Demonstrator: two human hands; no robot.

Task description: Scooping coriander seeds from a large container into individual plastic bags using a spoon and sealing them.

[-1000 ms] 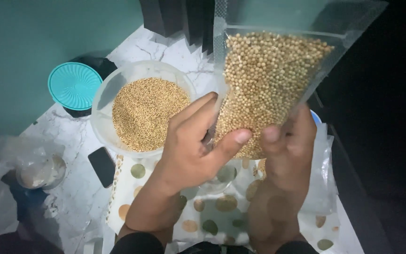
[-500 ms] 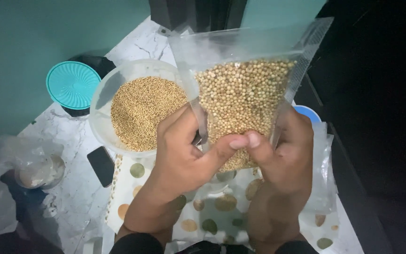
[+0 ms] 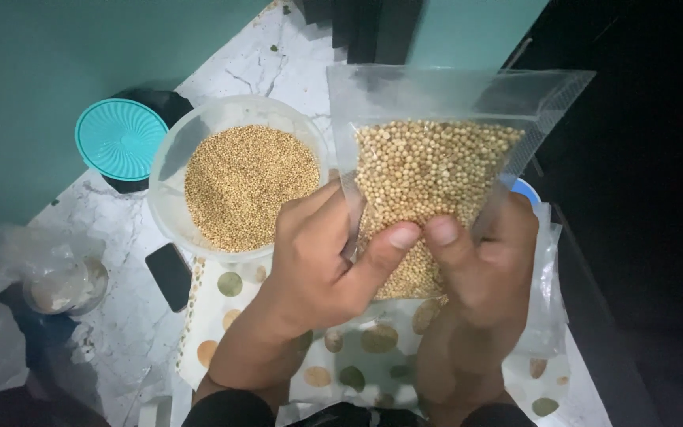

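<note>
A clear plastic bag (image 3: 436, 170), partly filled with small round tan seeds, stands upright in front of me with its mouth up. My left hand (image 3: 322, 257) grips its lower left side, thumb pressed on the front. My right hand (image 3: 484, 261) grips its lower right side, and the two thumbs meet at the bag's middle. To the left of the bag, a translucent round bowl (image 3: 169, 178) sits on the counter and holds a heap of finer golden grain (image 3: 248, 183).
A teal round lid (image 3: 120, 138) rests on a dark container at the back left. A dark phone (image 3: 171, 275) lies near the bowl. A dotted cloth (image 3: 357, 356) covers the marble counter (image 3: 132, 316) under my hands. Crumpled clear bags (image 3: 37, 269) lie at the left. A blue rim (image 3: 528, 190) peeks from behind the bag.
The bag has tipped from a leftward slant to upright and come lower and closer. My thumbs have moved together at its front middle.
</note>
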